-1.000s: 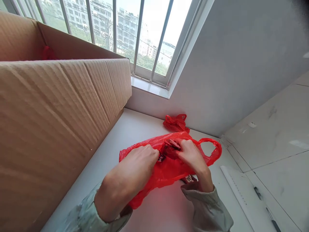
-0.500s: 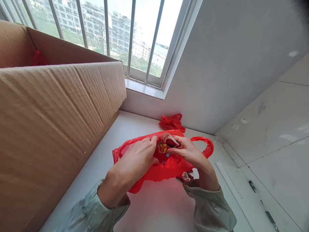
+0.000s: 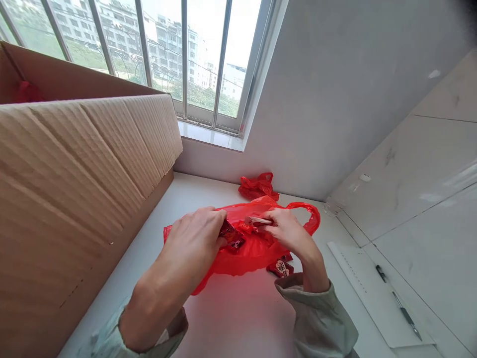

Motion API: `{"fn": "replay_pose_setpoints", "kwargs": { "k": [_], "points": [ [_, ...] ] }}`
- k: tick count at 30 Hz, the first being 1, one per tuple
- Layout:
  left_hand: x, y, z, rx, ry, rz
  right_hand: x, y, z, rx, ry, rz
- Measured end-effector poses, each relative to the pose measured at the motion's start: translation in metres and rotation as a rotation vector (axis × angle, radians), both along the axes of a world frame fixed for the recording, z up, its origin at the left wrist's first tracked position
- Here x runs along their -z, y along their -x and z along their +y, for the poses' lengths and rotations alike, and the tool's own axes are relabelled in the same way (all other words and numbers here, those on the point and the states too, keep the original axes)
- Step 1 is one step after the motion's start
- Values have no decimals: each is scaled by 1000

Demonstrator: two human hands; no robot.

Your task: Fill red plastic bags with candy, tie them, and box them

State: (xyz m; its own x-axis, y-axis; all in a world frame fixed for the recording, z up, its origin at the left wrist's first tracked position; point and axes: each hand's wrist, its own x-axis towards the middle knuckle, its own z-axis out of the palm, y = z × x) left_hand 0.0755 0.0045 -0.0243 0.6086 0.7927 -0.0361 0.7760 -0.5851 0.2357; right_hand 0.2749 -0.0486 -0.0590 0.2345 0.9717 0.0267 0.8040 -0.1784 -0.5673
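Two hands at work, both over one open red plastic bag (image 3: 238, 263) on the white worktop (image 3: 238, 318). Left hand (image 3: 194, 233) has thumb and fingers closed on a dark red snack packet (image 3: 228, 229) at the bag's mouth; can't tell if the dark piece just below is a second one or the same. Right hand (image 3: 288, 228) is pinching one thin, pale-edged flat packet (image 3: 258, 221), nearly edge-on to me, above the bag's opening. Bag count: two on the worktop, this one plus a crumpled red bag (image 3: 258, 186) near the wall. Outside the open bag, by the right wrist: one dark red packet with pale lettering (image 3: 281, 268), another partly hidden behind it. To the left, one big cardboard box (image 3: 93, 164), open-topped, with something red inside, count unclear. To the right, one white sheet (image 3: 357, 283), one pen (image 3: 406, 315), one black pen cap (image 3: 380, 273).
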Motion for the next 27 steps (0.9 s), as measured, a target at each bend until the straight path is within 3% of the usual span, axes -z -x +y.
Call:
{"fn": "replay_pose_setpoints", "kwargs": {
  "k": [4, 8, 23, 25, 27],
  "points": [
    [-3, -3, -2, -50, 4, 70, 4, 4, 1, 61, 145, -203],
    [-1, -3, -3, -61, -4, 76, 9, 1, 1, 43, 169, -288],
    [6, -3, -1, -41, 2, -16, 7, 4, -1, -164, 285, -202],
    [8, -2, 0, -33, 17, -89, 6, 8, 0, -165, 235, -178],
    [10, 0, 1, -2, 13, -182, 3, 11, 1, -136, 75, -116]
  ]
}}
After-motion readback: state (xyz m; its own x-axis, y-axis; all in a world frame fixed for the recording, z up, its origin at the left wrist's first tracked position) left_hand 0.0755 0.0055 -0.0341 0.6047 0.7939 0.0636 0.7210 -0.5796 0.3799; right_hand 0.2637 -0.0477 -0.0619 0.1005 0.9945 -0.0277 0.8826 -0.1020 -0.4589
